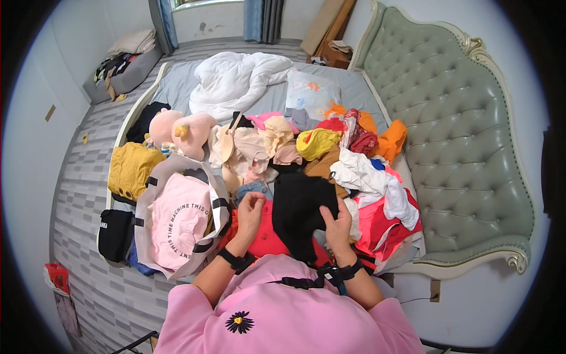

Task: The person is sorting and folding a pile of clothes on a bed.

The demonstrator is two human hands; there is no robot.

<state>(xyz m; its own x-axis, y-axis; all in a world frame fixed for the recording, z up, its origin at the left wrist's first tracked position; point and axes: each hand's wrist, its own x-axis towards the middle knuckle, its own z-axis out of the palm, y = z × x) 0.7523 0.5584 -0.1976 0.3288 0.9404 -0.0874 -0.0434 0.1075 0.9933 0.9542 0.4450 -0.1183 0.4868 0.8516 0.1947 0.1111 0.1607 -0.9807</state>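
Note:
A black garment hangs spread in front of my chest, over a bright red garment. My right hand grips its right edge, thumb on top and fingers behind. Left of the black cloth and apart from it is my left hand, its fingers curled together with nothing visible in them. Just beyond that hand lies a piece of blue denim. To the left stands a white bag with black straps, opened wide, holding a folded pink garment that bears printed lettering.
Heaped clothes cover the bed's near half, including a white garment and a yellow one. Pink plush toys, a mustard folded garment and a folded black garment lie left. A white quilt lies beyond; the tufted headboard borders the right.

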